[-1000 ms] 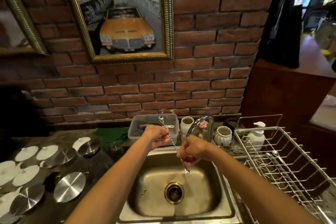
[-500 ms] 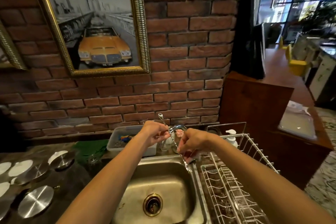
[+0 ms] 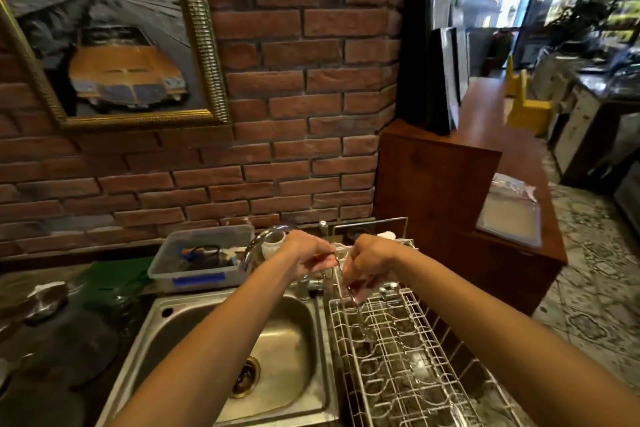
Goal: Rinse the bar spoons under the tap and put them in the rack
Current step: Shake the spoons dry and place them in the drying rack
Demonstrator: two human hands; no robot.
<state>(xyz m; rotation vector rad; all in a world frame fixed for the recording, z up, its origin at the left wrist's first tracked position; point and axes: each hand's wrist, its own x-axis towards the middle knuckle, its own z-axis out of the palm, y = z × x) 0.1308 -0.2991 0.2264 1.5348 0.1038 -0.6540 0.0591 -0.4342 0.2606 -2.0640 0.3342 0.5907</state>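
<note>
At frame centre, the left hand (image 3: pixel 306 258) and right hand (image 3: pixel 369 265) both grasp a blurred bar spoon (image 3: pixel 353 302) over the wire rack (image 3: pixel 415 357).

Both hands (image 3: pixel 341 262) hold a bar spoon (image 3: pixel 358 314) over the rack (image 3: pixel 415 374).

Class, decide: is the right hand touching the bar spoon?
Touching. The head view shows the right hand with fingers curled round the bar spoon, whose lower end hangs over the rack.
</note>
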